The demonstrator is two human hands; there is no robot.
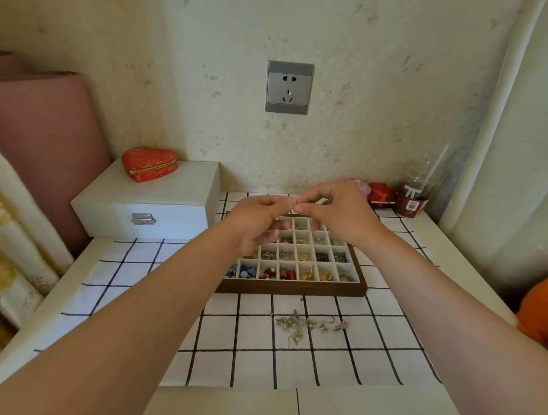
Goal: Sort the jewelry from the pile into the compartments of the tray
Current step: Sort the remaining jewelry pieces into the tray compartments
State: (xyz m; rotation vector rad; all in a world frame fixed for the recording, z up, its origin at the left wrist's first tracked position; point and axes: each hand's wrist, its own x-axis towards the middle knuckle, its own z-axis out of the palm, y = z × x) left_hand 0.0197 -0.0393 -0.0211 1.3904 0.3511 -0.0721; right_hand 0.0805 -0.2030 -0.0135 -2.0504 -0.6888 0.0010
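Together above the tray (291, 290), left hand (260, 220) and right hand (339, 212), fingertips (290, 203) pinched, perhaps on something tiny.

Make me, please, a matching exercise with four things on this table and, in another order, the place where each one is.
Things:
1. red heart-shaped case
2. plastic cup with straw
3. loose jewelry pile
4. blue beads

Places:
A. on the checked cloth, in front of the tray
B. on top of the white box
C. in the tray's nearest row, toward its left end
D. at the far right corner of the table

Pairs: 1-B, 2-D, 3-A, 4-C
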